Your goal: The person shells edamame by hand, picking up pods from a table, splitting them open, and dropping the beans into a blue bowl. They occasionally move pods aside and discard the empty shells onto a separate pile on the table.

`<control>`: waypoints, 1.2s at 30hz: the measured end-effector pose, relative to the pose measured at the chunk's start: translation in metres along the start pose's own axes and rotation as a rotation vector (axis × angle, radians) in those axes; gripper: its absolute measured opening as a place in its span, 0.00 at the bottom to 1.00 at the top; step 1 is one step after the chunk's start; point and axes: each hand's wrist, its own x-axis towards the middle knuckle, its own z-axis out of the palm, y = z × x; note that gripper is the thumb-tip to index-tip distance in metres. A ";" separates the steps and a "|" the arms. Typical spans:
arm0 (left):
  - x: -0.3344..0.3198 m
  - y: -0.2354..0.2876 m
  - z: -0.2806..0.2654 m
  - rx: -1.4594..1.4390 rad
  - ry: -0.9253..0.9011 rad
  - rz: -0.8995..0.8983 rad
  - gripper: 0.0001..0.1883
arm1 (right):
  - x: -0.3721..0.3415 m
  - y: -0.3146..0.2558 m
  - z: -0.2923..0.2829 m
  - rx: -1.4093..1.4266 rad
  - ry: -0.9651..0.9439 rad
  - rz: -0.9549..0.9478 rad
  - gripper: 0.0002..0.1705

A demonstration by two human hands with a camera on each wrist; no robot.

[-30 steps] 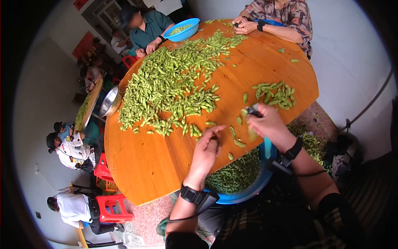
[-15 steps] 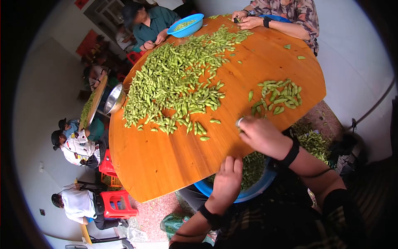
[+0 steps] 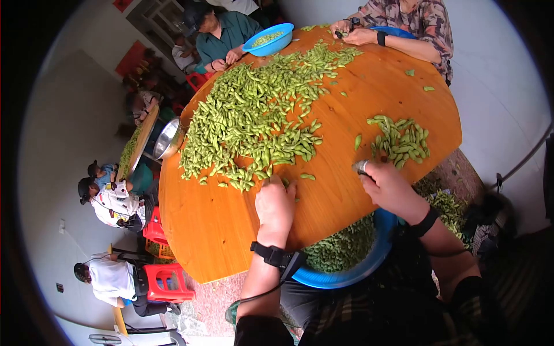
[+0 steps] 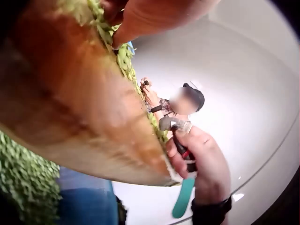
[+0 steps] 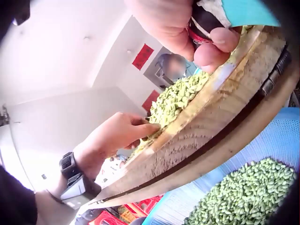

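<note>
Green soybean pods (image 3: 254, 109) lie in a broad heap on the wooden table (image 3: 213, 230). My left hand (image 3: 276, 205) is at the heap's near edge, its fingers bent over pods, and the thumb meets them in the left wrist view. Further right, my right hand (image 3: 392, 187) grips a small black-and-red tool (image 4: 182, 149) with a flat teal end (image 4: 183, 199); its exact kind I cannot tell. Grey wrapping (image 4: 171, 124) covers a fingertip of that hand. Just beyond lies a smaller group of pods (image 3: 407, 141).
Below the table edge stands a blue basin (image 3: 332, 279) of shelled green beans (image 3: 340, 245). Two people sit across the table, beside a blue bowl (image 3: 268, 46). A metal bowl (image 3: 167, 138) is at the left edge. Pods or husks (image 3: 447, 210) lie on the floor at right.
My left hand went from the table, down over the basin, then back up to the pod heap. The right hand stayed near the small pod group with its tool. Loose pods near the table edge are gone.
</note>
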 end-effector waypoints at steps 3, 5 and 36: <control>0.005 0.001 0.004 0.073 -0.027 0.025 0.11 | -0.005 0.003 0.007 0.035 -0.023 -0.033 0.06; 0.001 0.002 0.000 0.074 -0.024 0.036 0.11 | -0.007 -0.010 0.007 0.198 -0.119 0.118 0.06; -0.031 0.038 0.024 -1.055 -0.200 0.247 0.16 | 0.000 -0.026 0.027 0.773 -0.175 0.453 0.05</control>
